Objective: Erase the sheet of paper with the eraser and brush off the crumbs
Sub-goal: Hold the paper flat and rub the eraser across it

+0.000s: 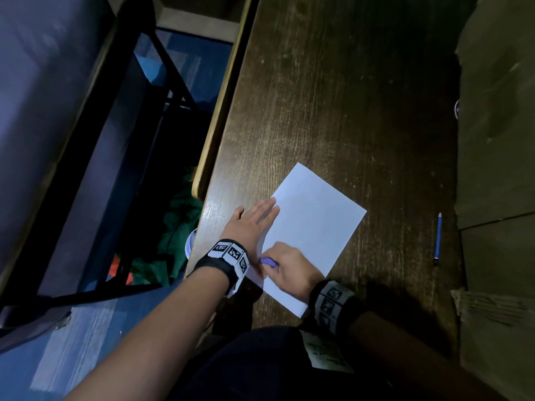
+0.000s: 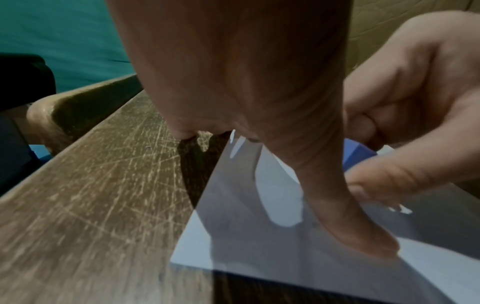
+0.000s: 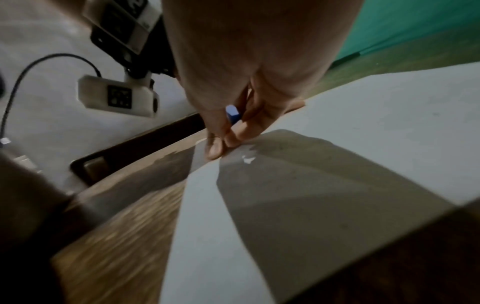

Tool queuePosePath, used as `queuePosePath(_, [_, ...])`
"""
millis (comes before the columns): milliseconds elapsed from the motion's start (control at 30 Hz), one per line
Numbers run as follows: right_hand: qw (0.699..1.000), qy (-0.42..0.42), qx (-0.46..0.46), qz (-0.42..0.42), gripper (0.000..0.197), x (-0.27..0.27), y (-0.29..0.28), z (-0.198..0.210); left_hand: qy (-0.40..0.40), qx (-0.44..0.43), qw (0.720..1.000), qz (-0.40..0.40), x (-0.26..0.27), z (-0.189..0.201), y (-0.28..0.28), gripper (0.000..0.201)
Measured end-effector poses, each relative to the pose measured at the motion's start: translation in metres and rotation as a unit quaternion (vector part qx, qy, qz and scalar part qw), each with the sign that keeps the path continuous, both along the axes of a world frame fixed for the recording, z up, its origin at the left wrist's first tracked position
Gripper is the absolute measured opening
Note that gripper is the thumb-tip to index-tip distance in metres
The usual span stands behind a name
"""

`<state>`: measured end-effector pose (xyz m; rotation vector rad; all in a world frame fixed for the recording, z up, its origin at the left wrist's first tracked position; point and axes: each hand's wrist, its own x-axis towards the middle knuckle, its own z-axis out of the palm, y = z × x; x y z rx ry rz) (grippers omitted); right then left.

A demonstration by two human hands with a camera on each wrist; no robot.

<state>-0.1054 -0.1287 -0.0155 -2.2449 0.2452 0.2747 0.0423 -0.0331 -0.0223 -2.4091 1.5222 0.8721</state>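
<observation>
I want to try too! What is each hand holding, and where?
Right hand pinches the eraser by its sides. Left hand holds nothing; it presses flat on the paper.

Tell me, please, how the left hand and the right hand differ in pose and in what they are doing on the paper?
The left hand lies flat with straight fingers, pressing the paper's left edge; the right hand is curled. The left hand holds nothing; the right hand pinches the blue eraser near the paper's near left corner. Both touch the paper on the desk, and both wear wrist bands.
</observation>
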Motion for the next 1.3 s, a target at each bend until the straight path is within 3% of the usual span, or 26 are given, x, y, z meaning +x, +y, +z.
queuePosePath(100, [0.995,-0.025,-0.01,-0.095,0.009,-0.007,-0.024,-0.001,-0.004,0.001,1.0,-0.005,0.0,0.001,0.001,0.16])
queuePosePath(167, [0.978,-0.035,-0.085,-0.187,0.01,-0.016,-0.034,-0.005,-0.013,0.001,1.0,-0.009,-0.002,0.003,0.002,0.159])
queuePosePath(233, [0.962,0.042,-0.173,-0.208,0.012,-0.019,-0.033,-0.006,-0.012,-0.004,1.0,0.0,-0.006,0.005,0.005,0.157])
queuePosePath(333, [0.963,0.105,-0.169,-0.184,0.013,-0.01,-0.032,-0.006,0.01,-0.009,1.0,0.023,-0.013,0.007,0.014,0.15])
queuePosePath(433, [0.979,0.061,-0.097,-0.169,0.005,0.006,-0.043,-0.001,0.038,-0.025,0.997,0.061,-0.019,0.013,0.026,0.138])
queuePosePath(533, [0.985,0.028,0.008,-0.171,0.009,0.023,-0.062,0.002,0.07,-0.038,0.994,0.073,-0.03,0.03,0.04,0.124])
queuePosePath(633, [0.992,0.03,0.044,-0.118,0.016,0.042,-0.075,0.002,0.092,-0.056,0.992,0.064,-0.038,0.04,0.05,0.089])
queuePosePath(700, [0.997,0.045,0.022,-0.064,0.012,0.055,-0.075,0.002,0.092,-0.092,0.988,0.083,-0.031,0.039,0.047,0.059])
queuePosePath(733, [0.998,0.048,0.009,-0.042,0.011,0.059,-0.073,0.002,0.087,-0.104,0.985,0.106,-0.024,0.035,0.043,0.054])
queuePosePath(767, [0.998,0.05,-0.001,-0.03,0.01,0.064,-0.069,0.002,0.079,-0.113,0.983,0.123,-0.016,0.031,0.038,0.06])
queuePosePath(867, [0.998,0.035,-0.036,-0.039,0.008,0.072,-0.058,0.011,0.049,-0.087,0.983,0.156,0.007,0.018,0.026,0.105])
queuePosePath(933, [0.997,0.008,-0.058,-0.052,0.01,0.076,-0.052,0.02,0.031,-0.053,0.986,0.154,0.016,0.013,0.023,0.123])
queuePosePath(1067, [0.991,0.01,-0.118,-0.055,0.008,0.073,-0.044,0.023,0.001,-0.019,0.991,0.132,0.016,0.013,0.022,0.136])
queuePosePath(1167, [0.992,0.023,-0.093,-0.076,0.013,0.068,-0.042,0.019,-0.003,0.0,0.992,0.124,0.01,0.011,0.019,0.143])
queuePosePath(1300, [0.97,-0.02,-0.08,-0.227,0.011,0.079,-0.061,0.011,-0.013,0.03,0.991,0.129,0.005,0.01,0.008,0.149])
